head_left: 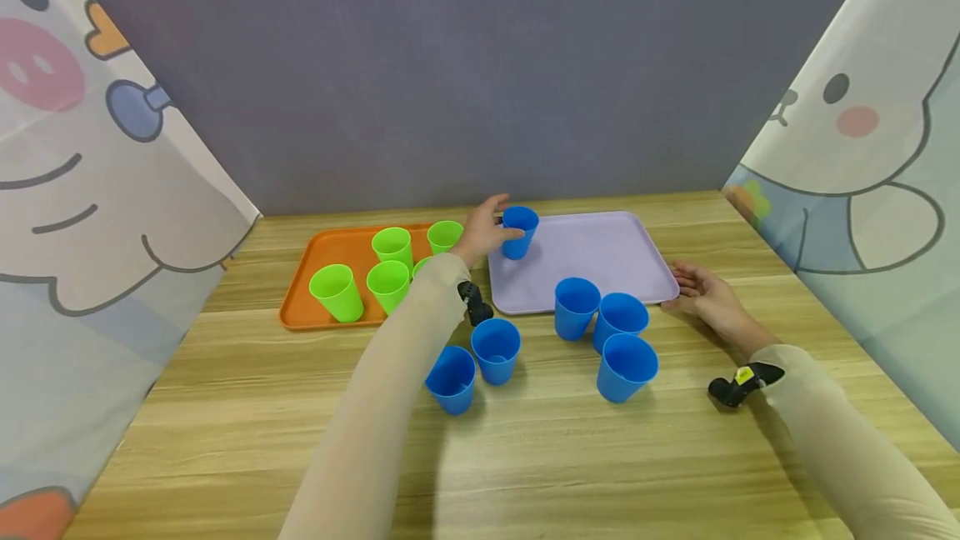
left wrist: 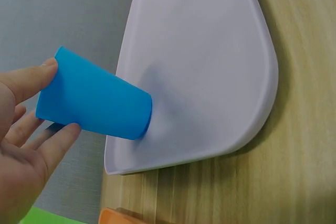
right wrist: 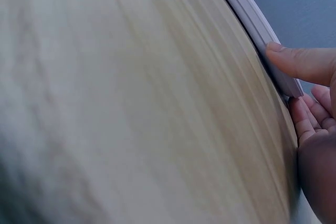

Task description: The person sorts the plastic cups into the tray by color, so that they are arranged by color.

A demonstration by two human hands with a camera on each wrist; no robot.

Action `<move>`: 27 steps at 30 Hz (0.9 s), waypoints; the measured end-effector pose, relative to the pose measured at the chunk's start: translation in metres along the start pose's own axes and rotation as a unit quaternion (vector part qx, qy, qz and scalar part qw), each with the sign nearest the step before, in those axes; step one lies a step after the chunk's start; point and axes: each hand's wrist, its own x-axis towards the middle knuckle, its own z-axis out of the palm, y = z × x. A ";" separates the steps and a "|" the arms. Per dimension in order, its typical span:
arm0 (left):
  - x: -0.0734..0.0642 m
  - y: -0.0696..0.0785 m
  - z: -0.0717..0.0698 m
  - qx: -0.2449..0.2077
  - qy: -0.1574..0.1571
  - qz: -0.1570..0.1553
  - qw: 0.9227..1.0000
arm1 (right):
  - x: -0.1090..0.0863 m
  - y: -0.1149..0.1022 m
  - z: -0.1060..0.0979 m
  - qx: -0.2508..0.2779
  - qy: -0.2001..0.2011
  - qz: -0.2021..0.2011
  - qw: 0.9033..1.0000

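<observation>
My left hand [head_left: 483, 233] grips a blue cup [head_left: 520, 233] near its rim, thumb on one side and fingers on the other. In the left wrist view the blue cup [left wrist: 97, 95] has its base at the pale purple tray [left wrist: 205, 61]; I cannot tell whether it bears its full weight there. At the tray's near right corner, my right hand [head_left: 705, 297] holds the edge. The right wrist view shows the thumb on the tray's rim [right wrist: 247, 11] and the fingers round the corner. Several more blue cups [head_left: 575, 308] stand upright on the table before the tray.
To the left lies an orange tray [head_left: 300, 294] carrying several green cups [head_left: 337, 292], partly hidden by my left arm. A grey wall [head_left: 465, 73] rises behind the wooden table [head_left: 540, 465]. Printed cloth panels flank both sides.
</observation>
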 end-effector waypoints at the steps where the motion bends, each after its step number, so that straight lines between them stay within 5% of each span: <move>1: 0.000 -0.001 0.000 -0.003 -0.001 -0.004 1.000 | 0.000 0.000 0.000 0.001 0.001 0.000 1.000; 27: 0.003 0.000 -0.002 -0.021 -0.022 -0.038 0.999 | 0.001 0.000 0.000 -0.006 -0.006 0.014 1.000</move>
